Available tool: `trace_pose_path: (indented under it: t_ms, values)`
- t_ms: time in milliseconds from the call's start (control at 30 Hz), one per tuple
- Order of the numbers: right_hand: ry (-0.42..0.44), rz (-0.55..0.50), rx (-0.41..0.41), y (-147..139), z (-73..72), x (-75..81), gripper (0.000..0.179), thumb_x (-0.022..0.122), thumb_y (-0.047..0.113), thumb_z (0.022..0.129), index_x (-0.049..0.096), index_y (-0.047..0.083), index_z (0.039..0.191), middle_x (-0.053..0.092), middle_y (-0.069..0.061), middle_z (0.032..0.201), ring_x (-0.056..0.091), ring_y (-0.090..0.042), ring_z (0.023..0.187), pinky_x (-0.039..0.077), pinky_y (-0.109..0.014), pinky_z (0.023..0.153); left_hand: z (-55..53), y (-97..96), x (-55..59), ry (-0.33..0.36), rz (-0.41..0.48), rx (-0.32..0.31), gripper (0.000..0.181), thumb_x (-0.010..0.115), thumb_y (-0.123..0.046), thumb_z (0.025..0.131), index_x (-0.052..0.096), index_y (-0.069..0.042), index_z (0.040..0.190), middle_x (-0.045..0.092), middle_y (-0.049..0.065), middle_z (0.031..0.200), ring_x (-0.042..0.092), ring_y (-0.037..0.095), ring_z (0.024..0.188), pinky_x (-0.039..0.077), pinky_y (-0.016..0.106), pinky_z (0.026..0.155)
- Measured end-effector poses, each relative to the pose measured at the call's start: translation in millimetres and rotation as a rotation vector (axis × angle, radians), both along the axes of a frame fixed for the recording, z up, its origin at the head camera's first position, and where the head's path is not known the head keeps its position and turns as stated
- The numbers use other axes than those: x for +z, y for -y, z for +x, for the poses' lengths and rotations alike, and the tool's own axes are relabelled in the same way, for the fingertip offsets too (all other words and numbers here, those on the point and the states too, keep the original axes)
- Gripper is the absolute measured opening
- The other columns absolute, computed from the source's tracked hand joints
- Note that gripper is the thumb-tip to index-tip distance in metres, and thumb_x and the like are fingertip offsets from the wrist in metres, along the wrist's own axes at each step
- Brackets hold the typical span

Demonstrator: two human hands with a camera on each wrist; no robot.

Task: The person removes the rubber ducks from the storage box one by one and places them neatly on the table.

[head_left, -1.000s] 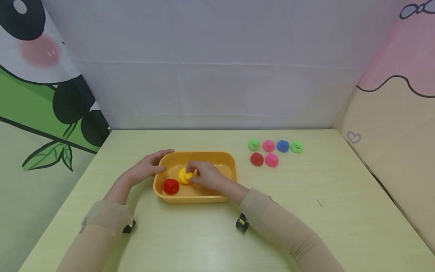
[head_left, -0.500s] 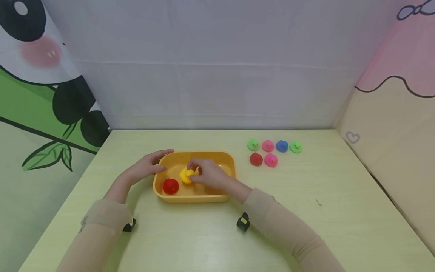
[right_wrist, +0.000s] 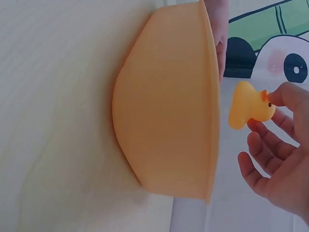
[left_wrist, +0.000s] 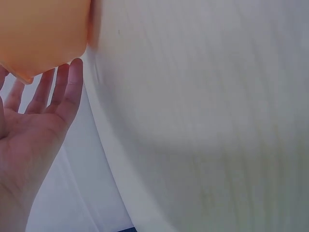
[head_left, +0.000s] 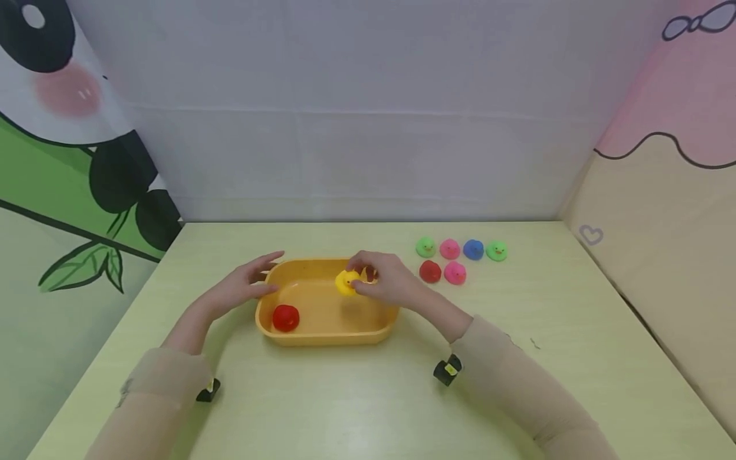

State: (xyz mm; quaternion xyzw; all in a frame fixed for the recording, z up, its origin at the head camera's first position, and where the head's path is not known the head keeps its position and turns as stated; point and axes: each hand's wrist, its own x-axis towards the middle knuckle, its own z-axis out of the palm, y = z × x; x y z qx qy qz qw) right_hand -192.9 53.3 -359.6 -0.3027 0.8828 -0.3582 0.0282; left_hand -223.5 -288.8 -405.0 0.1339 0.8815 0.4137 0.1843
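Note:
Pinched by the head between the thumb and fingers of my right hand (head_left: 384, 278) is a yellow rubber duck (head_left: 346, 282). In the right wrist view the duck (right_wrist: 248, 107) is above the rim level of the orange-yellow tray (right_wrist: 166, 101). A red rubber toy (head_left: 285, 318) sits inside the tray (head_left: 328, 338), at its near left corner; its face is not visible. My left hand (head_left: 238, 289) is at the tray's left end, fingers extended. In the left wrist view the fingertips of this hand (left_wrist: 36, 130) lie close against the tray's outer wall (left_wrist: 43, 34); contact is hard to tell.
Right of the tray, small rubber ducks lie in two rows: a green one (head_left: 425, 247), a pink one (head_left: 450, 249), a blue one (head_left: 474, 250) and another green one (head_left: 497, 251) behind, a red one (head_left: 430, 271) and a pink one (head_left: 455, 273) in front. A pale wall (head_left: 368, 160) stands behind.
My right hand has lifted the yellow rubber duck off the tray floor and moved it right and back. My left hand stays at the tray's left end, its fingers slightly looser.

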Motion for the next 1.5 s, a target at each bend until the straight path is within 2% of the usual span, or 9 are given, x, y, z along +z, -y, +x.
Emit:
trace_pose_path:
  t_ms: [200, 367, 600, 767, 867, 967, 1133, 1400, 1500]
  values:
    - [-0.038, -0.023, -0.019, -30.3, 1.9, 15.0, 0.025, 0.070, 0.020, 0.085, 0.064, 0.015, 0.109, 0.062, 0.005, 0.099, 0.053, -0.014, 0.083, 0.051, -0.023, 0.071, 9.9, 2.6, 6.1, 0.004, -0.013, 0.003, 0.074, 0.064, -0.032, 0.089, 0.021, -0.034, 0.150, 0.031, 0.011, 0.151, 0.038, 0.038, 0.132, 0.043, 0.055, 0.098]
    - [-0.094, -0.049, -0.039, -57.3, 2.4, 28.9, 0.022, 0.068, 0.018, 0.086, 0.065, 0.014, 0.107, 0.065, 0.004, 0.102, 0.053, -0.015, 0.083, 0.051, -0.028, 0.074, 16.4, 2.9, 8.7, -0.008, -0.009, -0.011, 0.074, 0.063, -0.032, 0.090, 0.020, -0.032, 0.150, 0.029, 0.013, 0.151, 0.037, 0.040, 0.131, 0.043, 0.056, 0.098]
    - [-0.107, -0.057, -0.142, -92.7, 2.3, 45.3, 0.023, 0.068, 0.017, 0.085, 0.065, 0.015, 0.108, 0.065, 0.003, 0.101, 0.054, -0.016, 0.084, 0.051, -0.033, 0.075, 23.5, 1.3, 12.9, -0.045, 0.015, -0.022, 0.070, 0.061, -0.030, 0.091, 0.022, -0.034, 0.149, 0.031, 0.012, 0.151, 0.037, 0.039, 0.131, 0.043, 0.057, 0.097]
    - [-0.122, -0.019, -0.206, -114.6, 0.8, 47.4, 0.024, 0.068, 0.017, 0.085, 0.064, 0.015, 0.109, 0.064, 0.001, 0.098, 0.055, -0.019, 0.085, 0.052, -0.036, 0.075, 25.3, 2.1, 13.2, -0.051, 0.023, -0.013, 0.068, 0.059, -0.030, 0.093, 0.021, -0.036, 0.149, 0.033, 0.015, 0.149, 0.039, 0.041, 0.130, 0.044, 0.055, 0.096]
    - [-0.149, -0.012, -0.217, -128.1, -0.2, 45.0, 0.024, 0.068, 0.017, 0.085, 0.064, 0.015, 0.109, 0.062, 0.001, 0.093, 0.056, -0.019, 0.083, 0.053, -0.036, 0.073, 24.9, 3.6, 11.5, -0.031, 0.039, -0.005, 0.067, 0.059, -0.031, 0.093, 0.022, -0.038, 0.148, 0.033, 0.014, 0.149, 0.039, 0.040, 0.130, 0.046, 0.052, 0.095]
    - [-0.170, -0.016, -0.228, -141.7, -2.4, 39.7, 0.024, 0.068, 0.018, 0.086, 0.065, 0.016, 0.109, 0.061, 0.001, 0.089, 0.056, -0.017, 0.080, 0.052, -0.031, 0.069, 23.3, 5.8, 8.0, -0.004, 0.066, -0.002, 0.067, 0.059, -0.030, 0.093, 0.022, -0.038, 0.148, 0.032, 0.014, 0.149, 0.039, 0.040, 0.130, 0.049, 0.049, 0.093]
    - [-0.183, -0.030, -0.273, -160.6, -6.2, 28.8, 0.025, 0.068, 0.018, 0.086, 0.065, 0.016, 0.110, 0.064, 0.002, 0.098, 0.057, -0.016, 0.081, 0.051, -0.026, 0.068, 19.1, 10.5, 2.1, 0.033, 0.120, -0.013, 0.066, 0.057, -0.028, 0.094, 0.021, -0.036, 0.149, 0.030, 0.013, 0.151, 0.038, 0.040, 0.131, 0.051, 0.044, 0.091]
    - [-0.180, -0.020, -0.329, -182.9, -8.9, 11.0, 0.027, 0.070, 0.016, 0.085, 0.065, 0.012, 0.111, 0.066, -0.001, 0.104, 0.057, -0.017, 0.083, 0.052, -0.031, 0.074, 13.8, 14.5, -4.2, 0.067, 0.162, -0.020, 0.066, 0.058, -0.029, 0.093, 0.022, -0.034, 0.149, 0.029, 0.012, 0.151, 0.037, 0.039, 0.133, 0.051, 0.045, 0.092]
    - [-0.174, 0.005, -0.350, -189.6, -9.6, 2.9, 0.027, 0.069, 0.016, 0.086, 0.065, 0.011, 0.112, 0.066, -0.003, 0.105, 0.056, -0.017, 0.084, 0.050, -0.025, 0.074, 12.1, 14.1, -5.7, 0.083, 0.177, -0.019, 0.067, 0.058, -0.029, 0.093, 0.022, -0.034, 0.149, 0.028, 0.011, 0.152, 0.036, 0.038, 0.133, 0.050, 0.045, 0.093]
